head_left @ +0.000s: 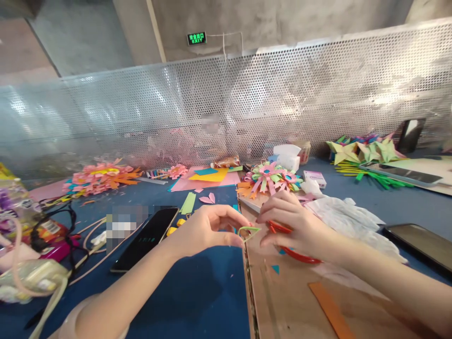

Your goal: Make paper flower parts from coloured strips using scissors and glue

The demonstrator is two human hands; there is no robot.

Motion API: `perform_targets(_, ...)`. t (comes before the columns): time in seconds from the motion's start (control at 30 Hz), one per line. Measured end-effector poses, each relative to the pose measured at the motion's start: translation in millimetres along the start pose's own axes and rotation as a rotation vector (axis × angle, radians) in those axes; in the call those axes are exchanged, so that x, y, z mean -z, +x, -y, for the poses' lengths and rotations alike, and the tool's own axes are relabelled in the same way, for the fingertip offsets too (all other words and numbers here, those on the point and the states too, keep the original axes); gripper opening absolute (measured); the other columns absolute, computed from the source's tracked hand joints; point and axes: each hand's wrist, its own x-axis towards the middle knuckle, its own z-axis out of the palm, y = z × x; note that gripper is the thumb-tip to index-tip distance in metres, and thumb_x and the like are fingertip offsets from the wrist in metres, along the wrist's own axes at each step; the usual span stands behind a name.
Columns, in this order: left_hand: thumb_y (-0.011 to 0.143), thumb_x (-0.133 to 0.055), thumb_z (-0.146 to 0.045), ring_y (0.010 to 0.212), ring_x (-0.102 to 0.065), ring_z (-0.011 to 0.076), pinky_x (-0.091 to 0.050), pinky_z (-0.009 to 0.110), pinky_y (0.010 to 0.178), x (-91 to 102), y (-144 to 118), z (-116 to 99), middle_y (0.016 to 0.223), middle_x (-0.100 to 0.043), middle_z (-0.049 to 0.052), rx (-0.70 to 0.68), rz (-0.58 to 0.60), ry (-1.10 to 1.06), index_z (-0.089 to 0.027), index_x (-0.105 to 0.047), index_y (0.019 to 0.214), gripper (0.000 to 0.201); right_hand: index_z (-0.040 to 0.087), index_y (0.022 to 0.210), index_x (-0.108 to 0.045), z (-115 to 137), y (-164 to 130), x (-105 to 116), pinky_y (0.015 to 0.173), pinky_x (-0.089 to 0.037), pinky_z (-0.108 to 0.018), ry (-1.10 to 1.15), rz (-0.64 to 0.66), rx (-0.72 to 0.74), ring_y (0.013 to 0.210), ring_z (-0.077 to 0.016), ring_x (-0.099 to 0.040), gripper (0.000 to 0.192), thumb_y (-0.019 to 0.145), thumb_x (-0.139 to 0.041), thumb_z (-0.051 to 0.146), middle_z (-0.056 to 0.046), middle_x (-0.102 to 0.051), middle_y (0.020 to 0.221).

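Both forearms are entering from the bottom edge and are cut off there. An orange paper strip point(330, 308) is lying flat on the brown cardboard sheet point(286, 301) at 5 o'clock, its lower end running out of frame. The left hand point(206, 228) is pinching a small light-green paper loop point(250, 231) between thumb and fingertips; the loop is thin, teardrop-shaped and hanging just over the cardboard's left edge at frame centre. The right hand point(293, 226) is clenching around red-handled scissors point(294, 245); the blades are hidden behind the fingers, so only the curved glossy handles are showing. Its fingertips are touching, or nearly touching, the loop; contact cannot be told.

At 9 o'clock of the hands, a black phone point(146, 238) is resting face up on the blue tabletop point(197, 292), with a blurred patch beside it. Crumpled white plastic point(348, 219) is lying at 3 o'clock, and a second dark screen point(420, 247) is being cropped by the right edge. Packets and cables at far left are hard to make out.

Farther off, at 12 o'clock, a multicoloured paper flower point(270, 176) of looped strips is sitting beside pink and yellow sheets point(208, 178). Pink paper flowers point(100, 176) are lying at 10 o'clock, green folded shapes point(363, 153) at 2 o'clock. A perforated metal screen point(226, 113) is closing the background.
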Motion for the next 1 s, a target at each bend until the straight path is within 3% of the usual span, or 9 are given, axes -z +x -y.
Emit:
perform_targets(0.1, 0.066, -0.076, -0.023, 0.082, -0.059, 0.0140, -0.047, 0.027, 0.074, -1.5, 0.3, 1.1, 0.090, -0.066, 0.003, -0.007, 0.009, 0.053, -0.018, -0.066, 0.090, 0.026, 0.021, 0.087, -0.063, 14.5, -0.6, -4.9, 0.084, -0.038, -0.039, 0.020, 0.016, 0.004, 0.087, -0.0190, -0.049, 0.008, 0.086, -0.057, 0.025, -0.004, -0.063, 0.090)
perform_targets(0.3, 0.066, -0.076, -0.025, 0.079, -0.056, 0.0135, -0.044, 0.026, 0.070, -3.3, 0.1, 2.1, 0.087, -0.065, 0.002, -0.023, 0.015, 0.106, -0.018, -0.066, 0.091, 0.027, 0.020, 0.085, -0.061, 20.0, -2.0, -8.1, 0.082, -0.036, -0.038, -0.044, -0.024, 0.006, 0.081, -0.0172, -0.047, 0.012, 0.089, -0.051, 0.022, -0.003, -0.063, 0.087)
perform_targets(0.6, 0.067, -0.075, -0.025, 0.079, -0.055, 0.0128, -0.044, 0.025, 0.069, -5.2, 0.3, -0.7, 0.091, -0.064, 0.002, -0.049, 0.043, 0.229, -0.020, -0.069, 0.089, 0.023, 0.018, 0.075, -0.062, 26.5, -2.1, -10.3, 0.072, -0.032, -0.034, -0.035, 0.093, -0.048, 0.077, -0.0171, -0.049, 0.019, 0.089, -0.051, 0.024, -0.003, -0.062, 0.077)
perform_targets(1.0, 0.065, -0.077, -0.028, 0.078, -0.055, 0.0132, -0.044, 0.025, 0.068, -5.6, 0.2, -0.8, 0.088, -0.065, 0.001, -0.024, 0.027, 0.277, -0.019, -0.069, 0.084, 0.023, 0.018, 0.069, -0.063, 30.6, -2.6, -14.2, 0.072, -0.028, -0.032, 0.101, -0.030, -0.039, 0.069, -0.0124, -0.050, 0.020, 0.087, -0.054, 0.017, 0.001, -0.062, 0.069)
